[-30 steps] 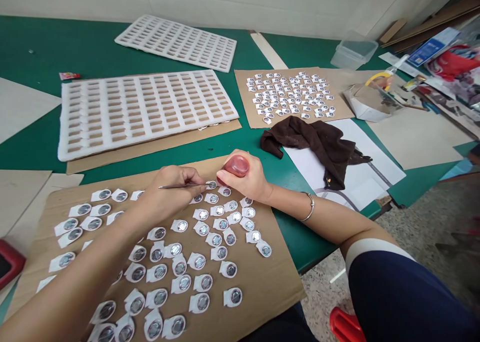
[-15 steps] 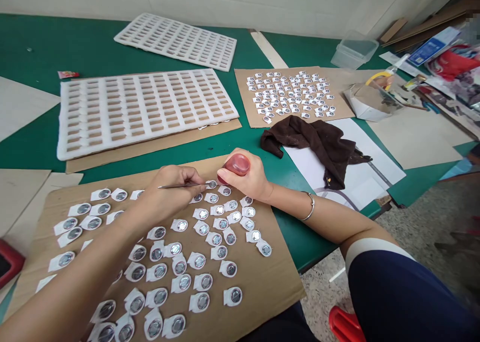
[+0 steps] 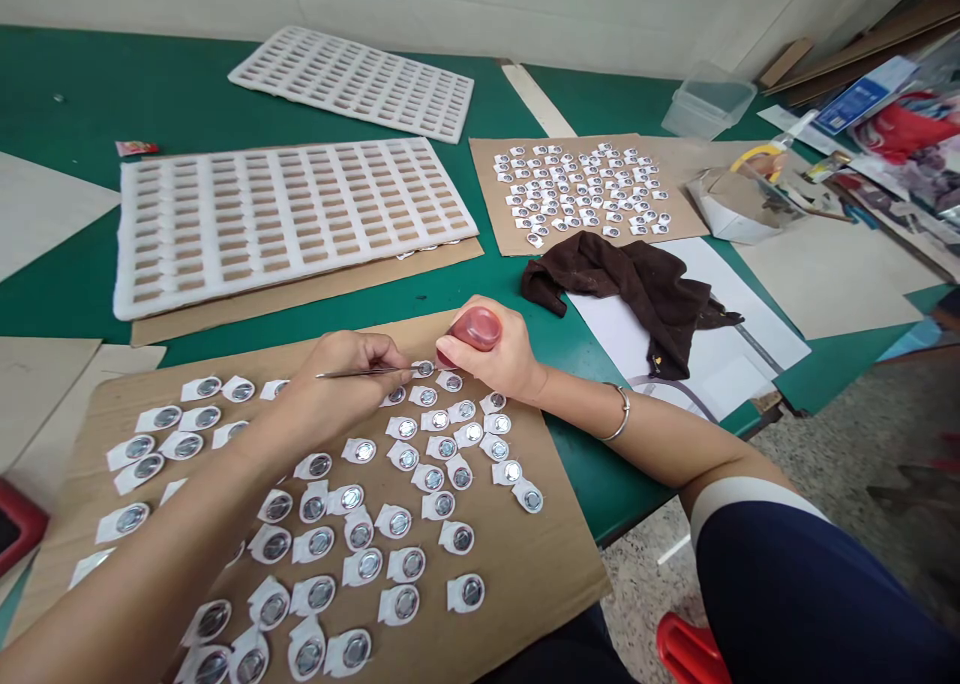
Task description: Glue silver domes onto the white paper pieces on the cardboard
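Observation:
My left hand (image 3: 349,369) is closed on thin metal tweezers (image 3: 341,373), whose tip lies beside a small round metallic disc on a white tab (image 3: 423,368). My right hand (image 3: 506,349) wraps round a reddish, rounded squeeze bottle (image 3: 480,328), tilted with its lower end toward the same disc. Its nozzle is hidden by the fingers. Both hands are close together over the far edge of a brown cardboard sheet (image 3: 540,564). Many more silvery discs on white tabs (image 3: 406,564) are spread across that sheet, some covered by my left forearm.
Two white foam trays with slots (image 3: 300,309) (image 3: 352,79) lie on the green table (image 3: 75,94). Further right are another cardboard sheet with tabbed discs (image 3: 484,194), a dark brown cloth (image 3: 622,269), a clear container (image 3: 709,99) and yellow-handled scissors (image 3: 757,154).
Almost nothing differs. My right hand and the bottle have shifted very slightly to the right; my left hand with the tweezers stays in place.

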{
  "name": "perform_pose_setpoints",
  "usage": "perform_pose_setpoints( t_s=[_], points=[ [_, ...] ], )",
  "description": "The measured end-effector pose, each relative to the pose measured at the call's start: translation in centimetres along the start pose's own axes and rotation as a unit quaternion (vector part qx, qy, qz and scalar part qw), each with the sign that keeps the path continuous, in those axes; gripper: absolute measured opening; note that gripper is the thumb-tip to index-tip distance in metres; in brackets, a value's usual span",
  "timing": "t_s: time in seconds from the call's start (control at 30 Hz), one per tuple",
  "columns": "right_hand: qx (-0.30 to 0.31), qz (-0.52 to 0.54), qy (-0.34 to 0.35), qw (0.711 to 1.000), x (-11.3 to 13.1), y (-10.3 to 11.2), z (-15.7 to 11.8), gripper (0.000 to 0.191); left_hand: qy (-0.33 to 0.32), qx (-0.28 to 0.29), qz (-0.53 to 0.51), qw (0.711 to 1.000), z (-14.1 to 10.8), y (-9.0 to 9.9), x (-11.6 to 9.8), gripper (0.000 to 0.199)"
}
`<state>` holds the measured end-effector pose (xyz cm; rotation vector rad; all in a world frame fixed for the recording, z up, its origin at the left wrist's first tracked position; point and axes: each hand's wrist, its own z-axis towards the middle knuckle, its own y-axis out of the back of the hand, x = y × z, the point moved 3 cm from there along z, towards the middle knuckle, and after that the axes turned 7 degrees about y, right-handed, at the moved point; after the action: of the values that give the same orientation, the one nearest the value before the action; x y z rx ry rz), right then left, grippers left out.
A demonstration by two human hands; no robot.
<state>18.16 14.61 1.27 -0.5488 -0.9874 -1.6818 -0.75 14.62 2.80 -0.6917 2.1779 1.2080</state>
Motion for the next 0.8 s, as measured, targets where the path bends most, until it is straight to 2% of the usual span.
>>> perform_pose_setpoints(
  t_s=[0.37,0.8],
  points=[
    [-0.001,-0.010,0.012,1.000,-0.10,-0.03,0.02,0.028,-0.016,-0.006,-0.013,1.000,0.62,-0.13,0.68,0.023],
    [-0.012,-0.018,0.034,0.999,-0.06,-0.14,0.02,0.029,-0.007,0.002,-0.006,1.000,0.34,-0.15,0.46,0.019]
  ],
)
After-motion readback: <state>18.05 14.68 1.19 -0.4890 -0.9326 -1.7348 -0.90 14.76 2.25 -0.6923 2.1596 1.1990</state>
